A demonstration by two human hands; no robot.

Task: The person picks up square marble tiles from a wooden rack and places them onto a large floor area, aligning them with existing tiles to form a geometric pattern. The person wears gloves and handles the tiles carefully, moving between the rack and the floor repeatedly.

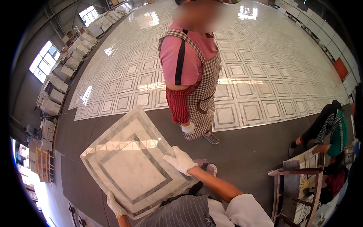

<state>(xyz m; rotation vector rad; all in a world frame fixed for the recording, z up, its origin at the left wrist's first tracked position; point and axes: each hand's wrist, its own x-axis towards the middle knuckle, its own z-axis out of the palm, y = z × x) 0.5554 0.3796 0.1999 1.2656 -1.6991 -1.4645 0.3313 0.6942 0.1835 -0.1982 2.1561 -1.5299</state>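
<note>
A large square marble tile [130,170], white with grey inlaid square bands, is held tilted in front of my body. My left hand [114,204], in a white glove, grips its lower left edge. At the right edge my gloved right hand [180,160] holds on, its thumb and part of the fingers showing against the polished face. The undersides of the tile and the fingers behind it are hidden. My striped apron [177,215] lies close behind the near edge.
A co-worker in a checked apron [204,87] stands just ahead. Matching tiles [261,111] cover the floor beyond. At the right, another person in green [338,134] bends near a wooden rack [297,172]. Stacked slabs [56,94] line the left wall, with a wooden pallet [44,164] nearer.
</note>
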